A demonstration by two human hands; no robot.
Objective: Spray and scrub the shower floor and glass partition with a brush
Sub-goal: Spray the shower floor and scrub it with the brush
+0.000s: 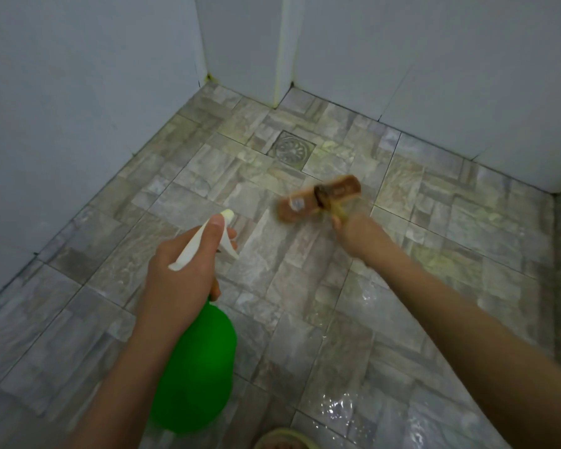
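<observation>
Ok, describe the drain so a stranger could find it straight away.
Look at the grey tiled floor near the far wall. Just beyond the brush sits the drain, set flush in the tiles. It is the only metal square there, with a round patterned grate inside.

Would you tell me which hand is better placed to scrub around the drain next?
Probably the right hand: it grips the brush just short of the drain; the left hand holds the spray bottle.

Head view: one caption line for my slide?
Left hand holds spray bottle; right hand holds brush on wet floor.
</observation>
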